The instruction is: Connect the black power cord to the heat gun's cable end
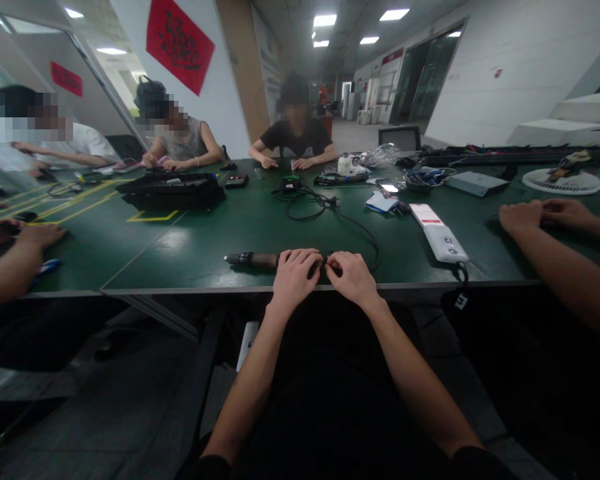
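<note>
Down at the near edge of the green table [205,250], the dark cylindrical tool [253,259] lay on its side, metal tip out to the left, and the left hand [298,275] had its fingers curled closed over the rear end! Just beside it, the right hand [351,275] bent its fingertips in close; whether they pinched anything, you couldn't tell. Beyond, a black cable [361,225] looped round, with a white device [440,235] well off to the right.
</note>
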`<state>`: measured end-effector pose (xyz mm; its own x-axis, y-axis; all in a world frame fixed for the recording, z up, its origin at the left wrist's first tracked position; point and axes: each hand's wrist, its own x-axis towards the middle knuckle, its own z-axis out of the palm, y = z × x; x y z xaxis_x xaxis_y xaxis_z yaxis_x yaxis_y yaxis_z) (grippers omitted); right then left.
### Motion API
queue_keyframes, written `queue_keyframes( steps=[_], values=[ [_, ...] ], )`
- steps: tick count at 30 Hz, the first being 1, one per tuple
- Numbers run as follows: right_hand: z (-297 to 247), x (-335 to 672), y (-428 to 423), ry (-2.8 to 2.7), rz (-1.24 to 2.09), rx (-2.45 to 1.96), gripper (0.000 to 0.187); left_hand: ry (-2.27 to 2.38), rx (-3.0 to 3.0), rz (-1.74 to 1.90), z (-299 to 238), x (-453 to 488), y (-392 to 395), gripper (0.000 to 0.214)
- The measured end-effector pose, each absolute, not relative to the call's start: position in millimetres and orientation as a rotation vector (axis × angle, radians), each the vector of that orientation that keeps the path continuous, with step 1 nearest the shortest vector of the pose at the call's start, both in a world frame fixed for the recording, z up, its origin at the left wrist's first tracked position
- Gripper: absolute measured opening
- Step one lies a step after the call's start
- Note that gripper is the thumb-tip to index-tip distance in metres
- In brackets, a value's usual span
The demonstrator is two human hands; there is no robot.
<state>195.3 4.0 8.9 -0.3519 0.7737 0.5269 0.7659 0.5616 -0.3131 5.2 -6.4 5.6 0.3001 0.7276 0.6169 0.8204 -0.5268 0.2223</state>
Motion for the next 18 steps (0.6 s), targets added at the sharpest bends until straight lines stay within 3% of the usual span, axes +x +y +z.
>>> queue_keyframes(
  steps=[18],
  values=[
    [8.5, 195.6, 3.8, -2.151, 0.008, -1.224, 0.006, -1.475, -2.399, -1.039, 5.1, 6.3, -5.9, 0.015]
  ],
)
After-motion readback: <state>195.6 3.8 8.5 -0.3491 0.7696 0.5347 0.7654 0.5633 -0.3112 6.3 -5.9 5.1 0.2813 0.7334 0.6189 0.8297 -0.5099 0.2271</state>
